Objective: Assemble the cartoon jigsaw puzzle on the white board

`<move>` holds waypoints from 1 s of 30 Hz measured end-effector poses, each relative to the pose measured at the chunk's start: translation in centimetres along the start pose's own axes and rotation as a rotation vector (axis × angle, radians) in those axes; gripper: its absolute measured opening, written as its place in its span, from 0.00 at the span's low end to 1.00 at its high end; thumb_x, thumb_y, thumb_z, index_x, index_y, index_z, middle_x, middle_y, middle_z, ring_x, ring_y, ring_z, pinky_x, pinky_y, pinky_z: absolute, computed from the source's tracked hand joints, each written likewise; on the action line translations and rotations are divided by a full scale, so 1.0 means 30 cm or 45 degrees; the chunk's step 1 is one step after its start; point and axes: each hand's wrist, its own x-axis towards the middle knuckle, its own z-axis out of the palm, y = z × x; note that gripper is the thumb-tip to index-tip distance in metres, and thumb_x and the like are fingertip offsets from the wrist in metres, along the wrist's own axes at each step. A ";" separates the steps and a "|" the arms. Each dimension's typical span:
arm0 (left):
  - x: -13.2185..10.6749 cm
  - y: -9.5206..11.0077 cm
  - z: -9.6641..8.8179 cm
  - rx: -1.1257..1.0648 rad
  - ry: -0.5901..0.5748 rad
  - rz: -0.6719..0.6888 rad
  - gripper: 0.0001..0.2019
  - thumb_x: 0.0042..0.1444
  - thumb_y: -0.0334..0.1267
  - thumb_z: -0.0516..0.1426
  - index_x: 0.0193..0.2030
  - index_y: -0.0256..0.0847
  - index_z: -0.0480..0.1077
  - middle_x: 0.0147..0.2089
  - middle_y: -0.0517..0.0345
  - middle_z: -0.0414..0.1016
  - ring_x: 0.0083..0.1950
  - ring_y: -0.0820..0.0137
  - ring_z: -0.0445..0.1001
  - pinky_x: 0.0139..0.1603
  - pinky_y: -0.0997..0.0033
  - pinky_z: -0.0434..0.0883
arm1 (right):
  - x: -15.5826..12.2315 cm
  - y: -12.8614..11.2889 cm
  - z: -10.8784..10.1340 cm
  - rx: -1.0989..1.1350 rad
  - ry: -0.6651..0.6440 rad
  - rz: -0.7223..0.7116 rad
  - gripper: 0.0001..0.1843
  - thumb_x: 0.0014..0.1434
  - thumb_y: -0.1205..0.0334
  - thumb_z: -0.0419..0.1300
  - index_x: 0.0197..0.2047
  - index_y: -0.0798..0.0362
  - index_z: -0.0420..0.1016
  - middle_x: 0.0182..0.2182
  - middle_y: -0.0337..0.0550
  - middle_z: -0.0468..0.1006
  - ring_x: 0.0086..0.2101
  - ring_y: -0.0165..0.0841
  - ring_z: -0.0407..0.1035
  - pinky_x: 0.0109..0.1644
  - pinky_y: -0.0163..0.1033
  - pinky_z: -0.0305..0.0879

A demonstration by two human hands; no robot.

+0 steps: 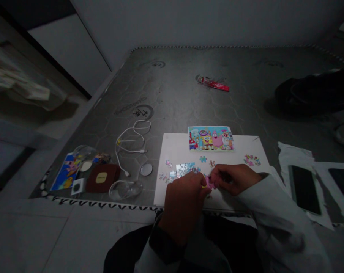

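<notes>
Close together over the white board (174, 144), both my hands pinch pink puzzle pieces (210, 182). My left hand (186, 197) is closed, with a bit of yellow showing at its fingertips. From the right, my right hand (234, 178) grips the pink part with thumb and fingers. A joined section of puzzle (185, 169) lies partly behind my left hand. Loose pieces lie around it, among them a blue piece (203, 159) and a brown one (212, 163). At the board's back edge rests the cartoon picture card (212, 139). More pieces (252, 160) are grouped at the right.
Left of the board are a white cable (130, 151), a round lid (146, 169), a clear container (125, 190), a brown case (103, 178) and a blue cartoon packet (66, 171). Phones (305, 189) lie at the right. A red wrapper (214, 83) is farther back on the mat.
</notes>
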 end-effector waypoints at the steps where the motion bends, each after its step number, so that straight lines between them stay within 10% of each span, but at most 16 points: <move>1: 0.000 0.000 0.001 -0.001 0.000 -0.007 0.06 0.59 0.43 0.63 0.37 0.45 0.73 0.38 0.63 0.79 0.37 0.70 0.73 0.33 0.69 0.56 | -0.001 0.003 0.001 0.006 0.010 0.000 0.07 0.50 0.67 0.57 0.31 0.47 0.74 0.27 0.32 0.81 0.28 0.29 0.73 0.36 0.35 0.65; 30: 0.011 -0.020 0.025 -0.082 0.064 0.004 0.08 0.58 0.45 0.64 0.36 0.46 0.72 0.35 0.66 0.77 0.34 0.69 0.71 0.32 0.68 0.50 | -0.007 0.009 0.051 -0.284 0.203 0.290 0.10 0.50 0.61 0.58 0.26 0.47 0.58 0.21 0.32 0.74 0.23 0.29 0.65 0.30 0.36 0.53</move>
